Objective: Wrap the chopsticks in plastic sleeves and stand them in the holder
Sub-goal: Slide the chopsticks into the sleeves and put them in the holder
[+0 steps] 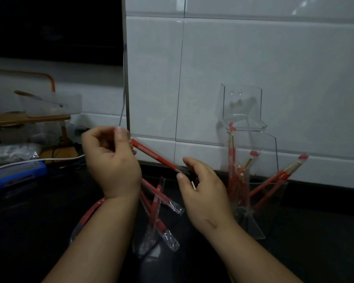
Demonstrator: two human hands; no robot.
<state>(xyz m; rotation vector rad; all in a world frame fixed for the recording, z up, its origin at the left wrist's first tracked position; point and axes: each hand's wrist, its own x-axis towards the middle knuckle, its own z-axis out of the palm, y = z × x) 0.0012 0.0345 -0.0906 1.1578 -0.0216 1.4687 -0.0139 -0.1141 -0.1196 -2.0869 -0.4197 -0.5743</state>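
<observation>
Your left hand [110, 158] pinched the clear-sleeved red chopstick [153, 155] at ten o'clock, your right hand [202, 188] its four-o'clock tip (barely); so slight a pinch might have dropped it.

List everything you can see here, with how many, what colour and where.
held chopsticks: one sleeved set, red, raised at centre
wrapped chopsticks: several, red in clear sleeves, on the black counter
holder: one, clear, right, by the white tiled wall
standing chopsticks: several, red, in the holder
second holder: one, clear, behind the first
blue box: one, far left
left hand: pinches the upper end
right hand: pinches the lower end
</observation>
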